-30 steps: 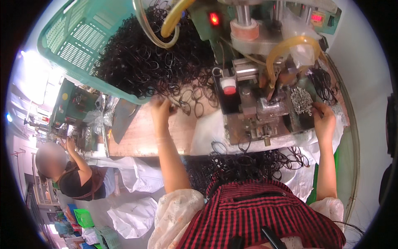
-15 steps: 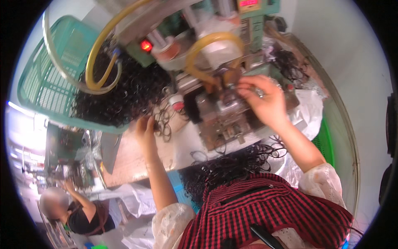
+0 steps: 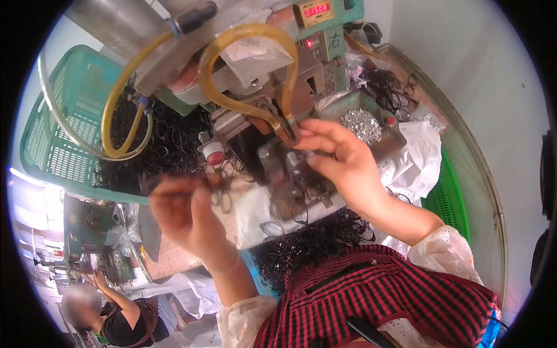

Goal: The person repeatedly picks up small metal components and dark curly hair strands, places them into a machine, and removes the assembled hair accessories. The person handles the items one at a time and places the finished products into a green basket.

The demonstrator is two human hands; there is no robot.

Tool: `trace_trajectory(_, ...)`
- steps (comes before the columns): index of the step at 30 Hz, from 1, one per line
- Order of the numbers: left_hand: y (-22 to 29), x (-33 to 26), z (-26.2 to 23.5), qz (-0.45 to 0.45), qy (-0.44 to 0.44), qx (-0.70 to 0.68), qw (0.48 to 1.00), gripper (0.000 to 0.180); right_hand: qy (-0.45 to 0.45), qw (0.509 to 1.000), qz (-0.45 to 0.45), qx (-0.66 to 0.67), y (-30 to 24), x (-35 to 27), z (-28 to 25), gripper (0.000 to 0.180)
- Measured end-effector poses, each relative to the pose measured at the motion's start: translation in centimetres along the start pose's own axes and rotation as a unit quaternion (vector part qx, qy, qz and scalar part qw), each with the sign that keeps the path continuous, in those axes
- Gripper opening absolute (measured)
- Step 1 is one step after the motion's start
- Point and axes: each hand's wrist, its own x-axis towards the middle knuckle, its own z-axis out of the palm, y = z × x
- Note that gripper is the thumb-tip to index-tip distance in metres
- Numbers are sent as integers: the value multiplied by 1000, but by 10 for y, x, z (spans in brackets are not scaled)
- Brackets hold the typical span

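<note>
While the right hand (image 3: 343, 158) reaches into a press (image 3: 299, 93), its thumb and fingers stand slightly parted beside a dark tool (image 3: 283, 132) that points downward, tilting from upper left to lower right; whether they pinch anything cannot be told. The blurred left hand (image 3: 188, 216), fingers half curled, hovers near a pile of black loops (image 3: 168, 139) spilling from a teal basket (image 3: 64, 119); its hold is unclear. The loops are thin, glossy, dark and tangled, pointing every way. At the table's front edge, one oval loop's long axis runs upright, its neighbour's sideways.
</note>
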Motion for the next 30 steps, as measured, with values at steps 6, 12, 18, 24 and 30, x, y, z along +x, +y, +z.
trace_trajectory(6,39,-22,15,-68,-120,-109,984,33,100,843,-23,-527,0,-20,-104,29)
trace_trajectory(12,7,-21,72,-69,-164,71,981,7,158,715,-160,-662,71,-1,-135,15)
trace_trajectory(18,9,-13,86,-54,-156,120,979,13,156,769,-149,-602,63,32,-138,12)
trace_trajectory(24,1,-14,86,103,-123,184,970,13,125,736,-189,-638,84,24,-142,24)
trace_trajectory(30,-2,-39,67,58,-100,119,986,15,66,703,-187,-683,77,43,-143,23)
